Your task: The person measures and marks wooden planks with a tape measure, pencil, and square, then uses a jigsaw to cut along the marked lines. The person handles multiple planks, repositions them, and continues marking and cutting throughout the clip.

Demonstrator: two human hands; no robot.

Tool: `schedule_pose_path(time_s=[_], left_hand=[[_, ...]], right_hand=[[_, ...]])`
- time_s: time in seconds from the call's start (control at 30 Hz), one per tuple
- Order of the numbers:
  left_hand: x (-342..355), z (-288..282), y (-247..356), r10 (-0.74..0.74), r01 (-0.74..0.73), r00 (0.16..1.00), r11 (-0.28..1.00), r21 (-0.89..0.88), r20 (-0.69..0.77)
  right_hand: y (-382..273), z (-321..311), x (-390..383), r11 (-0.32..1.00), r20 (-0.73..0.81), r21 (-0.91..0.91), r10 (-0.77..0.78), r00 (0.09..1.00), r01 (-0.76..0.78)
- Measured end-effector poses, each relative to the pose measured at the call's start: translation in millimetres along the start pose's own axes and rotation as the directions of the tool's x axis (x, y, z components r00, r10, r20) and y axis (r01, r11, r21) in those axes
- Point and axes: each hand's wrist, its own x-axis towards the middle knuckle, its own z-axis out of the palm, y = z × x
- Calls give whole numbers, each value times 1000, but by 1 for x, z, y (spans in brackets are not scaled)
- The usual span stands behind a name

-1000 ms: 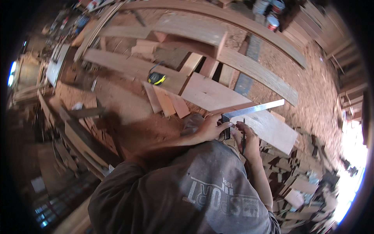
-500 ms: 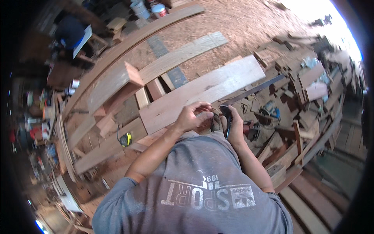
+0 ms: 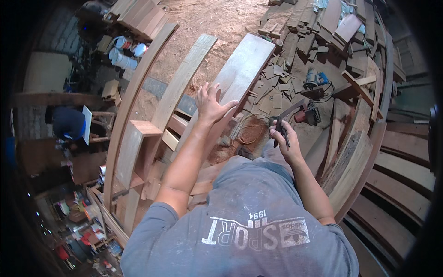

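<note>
My left hand [image 3: 211, 105] is spread, thumb out and fingers apart, at the near part of a wide pale board [image 3: 244, 62]. The fingers lie over the board's face; whether they press on it I cannot tell. My right hand [image 3: 287, 141] is closed round a dark try square [image 3: 291, 110], off the board's right side. Its blade points up and away to the right. A thin black piece also sticks out between those fingers, too small to name.
Left of the board lie a narrower plank [image 3: 184, 83], an open wooden box frame [image 3: 127, 157] and a long beam [image 3: 138, 92]. On the right are a blue router [image 3: 314, 79], a red power tool [image 3: 308, 115], wood offcuts [image 3: 277, 85] and a coiled cable [image 3: 249, 131]. Buckets [image 3: 123, 60] stand far left.
The view has turned right. My hands, close together before, are now apart: the left has opened and reached out over the board, while the right keeps the try square. The yellow tape measure no longer shows.
</note>
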Motion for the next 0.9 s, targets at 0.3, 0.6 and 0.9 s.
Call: schedule_pose_path(time_s=[0.3, 0.6, 0.9], left_hand=[[86, 35, 52, 70, -77, 993, 995, 70, 93], [182, 73, 96, 50, -70, 987, 990, 126, 152], [191, 84, 115, -109, 66, 968, 979, 190, 227]], right_hand=[[17, -17, 46, 998, 72, 59, -10, 997, 6], [35, -58, 109, 991, 115, 92, 81, 990, -92], [71, -73, 136, 994, 46, 82, 70, 996, -74]])
